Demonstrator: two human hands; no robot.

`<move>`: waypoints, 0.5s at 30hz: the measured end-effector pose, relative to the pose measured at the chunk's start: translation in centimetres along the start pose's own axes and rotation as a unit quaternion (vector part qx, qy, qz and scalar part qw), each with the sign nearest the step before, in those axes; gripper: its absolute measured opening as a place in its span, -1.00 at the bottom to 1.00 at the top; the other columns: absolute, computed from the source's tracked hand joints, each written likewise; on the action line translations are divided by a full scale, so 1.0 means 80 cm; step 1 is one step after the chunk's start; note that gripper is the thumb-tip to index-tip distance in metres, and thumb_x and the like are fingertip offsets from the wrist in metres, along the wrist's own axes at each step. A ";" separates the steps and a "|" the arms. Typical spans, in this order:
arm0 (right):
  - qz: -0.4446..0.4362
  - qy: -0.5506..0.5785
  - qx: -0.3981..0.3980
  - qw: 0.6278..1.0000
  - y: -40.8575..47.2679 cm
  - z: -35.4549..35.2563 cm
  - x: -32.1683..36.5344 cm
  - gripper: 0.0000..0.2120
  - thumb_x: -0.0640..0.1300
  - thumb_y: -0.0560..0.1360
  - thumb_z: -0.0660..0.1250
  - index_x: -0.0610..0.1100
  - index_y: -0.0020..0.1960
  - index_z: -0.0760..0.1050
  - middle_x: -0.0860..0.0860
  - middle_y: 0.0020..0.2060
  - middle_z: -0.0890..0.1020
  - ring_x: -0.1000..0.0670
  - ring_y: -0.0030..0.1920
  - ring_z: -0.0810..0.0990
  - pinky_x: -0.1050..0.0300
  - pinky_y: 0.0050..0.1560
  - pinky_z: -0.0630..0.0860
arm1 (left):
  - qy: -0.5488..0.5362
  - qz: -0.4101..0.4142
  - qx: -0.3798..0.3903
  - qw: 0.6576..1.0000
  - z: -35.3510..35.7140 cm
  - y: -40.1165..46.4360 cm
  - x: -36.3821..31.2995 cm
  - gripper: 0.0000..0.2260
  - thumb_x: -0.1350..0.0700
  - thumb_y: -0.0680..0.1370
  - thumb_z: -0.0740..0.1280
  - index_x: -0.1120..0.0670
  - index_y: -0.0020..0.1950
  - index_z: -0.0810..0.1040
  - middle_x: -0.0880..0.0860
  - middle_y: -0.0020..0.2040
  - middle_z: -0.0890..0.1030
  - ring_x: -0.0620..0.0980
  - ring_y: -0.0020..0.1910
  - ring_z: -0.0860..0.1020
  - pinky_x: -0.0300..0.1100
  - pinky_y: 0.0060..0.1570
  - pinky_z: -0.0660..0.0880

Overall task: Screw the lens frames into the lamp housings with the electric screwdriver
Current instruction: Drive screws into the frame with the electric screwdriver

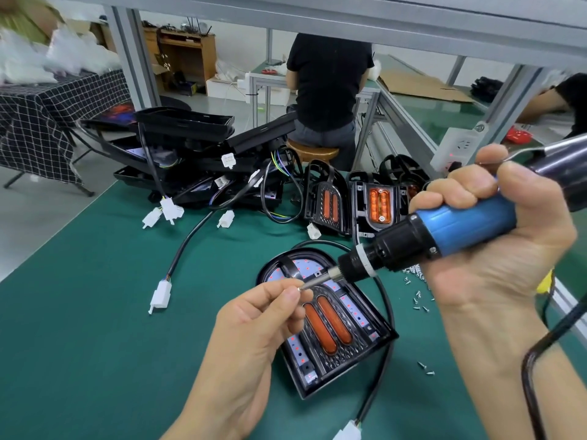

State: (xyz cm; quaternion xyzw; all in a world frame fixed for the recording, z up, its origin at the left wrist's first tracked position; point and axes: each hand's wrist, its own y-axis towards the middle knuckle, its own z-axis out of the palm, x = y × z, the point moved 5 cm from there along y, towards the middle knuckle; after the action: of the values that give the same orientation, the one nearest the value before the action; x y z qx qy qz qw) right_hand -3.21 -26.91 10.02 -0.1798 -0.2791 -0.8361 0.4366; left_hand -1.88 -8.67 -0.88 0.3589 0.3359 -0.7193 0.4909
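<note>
A green-matted workbench (95, 296) fills most of the view, framed at the back and right by grey aluminium posts (133, 55). Beyond it, a person in a black shirt (328, 81) sits on a round wooden stool (313, 152), back turned.

At the far edge of the bench lies a heap of black plastic lamp housings with black cables and white plug connectors (190, 154). Just to its right stand several assembled black lamps with orange lenses (355, 198), propped upright side by side.

In the centre, near the person, one black arch-shaped lamp housing (330, 331) lies flat on the mat. Its black lens frame with two long orange lenses (328, 328) sits inside, above a white board dotted with small red lights. A black cable (378, 382) loops round the housing's right side.

The right hand (495, 249) is clenched around a blue and black electric screwdriver (428, 236), held almost level and pointing left, above the housing's upper part. Its cord (540, 360) curves down at the right edge.

The left hand (254, 338) reaches up from below, thumb and forefinger pinching at the screwdriver's metal bit (317, 281); whether a screw is between them cannot be told.

A scatter of small silver screws (419, 293) lies on the mat just right of the housing, partly behind the right hand.
</note>
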 end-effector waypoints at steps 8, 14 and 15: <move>0.024 -0.040 0.052 0.998 0.001 0.013 -0.031 -0.87 -0.22 0.37 0.16 -0.08 -0.19 0.46 0.09 -0.49 0.43 0.11 -0.48 0.40 0.23 -0.34 0.44 | 0.048 0.027 -0.066 0.996 -0.035 0.004 -0.003 -0.89 0.14 0.34 0.38 0.16 -0.24 0.66 0.08 -0.26 0.64 -0.13 -0.36 0.51 -0.24 -0.31 0.52; 0.037 -0.149 0.071 0.986 0.014 0.017 -0.077 -0.85 -0.33 0.30 0.21 -0.13 -0.18 0.42 0.03 -0.52 0.43 0.06 -0.49 0.40 0.17 -0.34 0.41 | 0.152 0.058 -0.204 0.966 -0.087 0.006 0.005 -0.87 0.28 0.54 0.31 0.16 -0.16 0.61 -0.04 -0.33 0.66 -0.20 -0.36 0.53 -0.25 -0.31 0.51; 0.035 -0.166 0.074 0.983 0.015 0.016 -0.083 -0.84 -0.34 0.29 0.22 -0.14 -0.19 0.44 0.01 -0.51 0.42 0.04 -0.50 0.39 0.17 -0.34 0.41 | 0.157 0.054 -0.209 0.964 -0.089 0.006 0.009 -0.87 0.28 0.55 0.31 0.17 -0.16 0.61 -0.04 -0.33 0.66 -0.20 -0.36 0.54 -0.28 -0.33 0.53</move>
State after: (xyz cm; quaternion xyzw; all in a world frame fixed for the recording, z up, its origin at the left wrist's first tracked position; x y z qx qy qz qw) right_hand 1.55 -22.44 7.79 -0.2925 -0.4024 -0.7558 0.4257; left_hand -0.26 -3.20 -5.26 0.3743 0.5316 -0.5406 0.5339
